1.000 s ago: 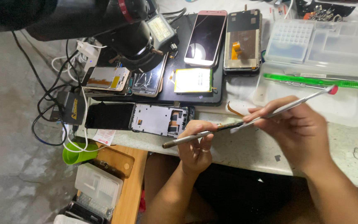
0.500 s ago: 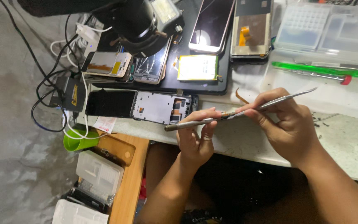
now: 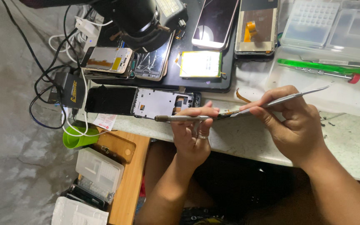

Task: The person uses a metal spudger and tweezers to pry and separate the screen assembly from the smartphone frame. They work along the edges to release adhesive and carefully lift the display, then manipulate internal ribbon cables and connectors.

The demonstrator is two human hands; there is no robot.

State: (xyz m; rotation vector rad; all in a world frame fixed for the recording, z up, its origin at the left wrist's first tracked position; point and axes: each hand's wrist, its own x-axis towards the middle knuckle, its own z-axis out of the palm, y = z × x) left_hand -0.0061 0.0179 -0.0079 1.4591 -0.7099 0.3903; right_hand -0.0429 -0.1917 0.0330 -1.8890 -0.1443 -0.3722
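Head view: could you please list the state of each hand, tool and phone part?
left hand: gripping a metal tool
metal tool: level, tip meeting the spudger
right hand: gripping the spudger
spudger: slanted
phone frame: opened, flat
white phone: face up, screen dark
green cup: below the counter edge

A pale stone worktop was seen below, with a black mat laid on its far part. On the mat, 1 phone with a dark glass screen, 1 opened phone with an orange flex cable and 1 flat battery with a bright label were set side by side. A stripped phone frame was placed at the mat's near edge. A black microscope head was hung above 2 stacked phones. Clear plastic compartment boxes were kept at the far right, with a green-handled tool near them. A green cup was seen by a wooden stand.
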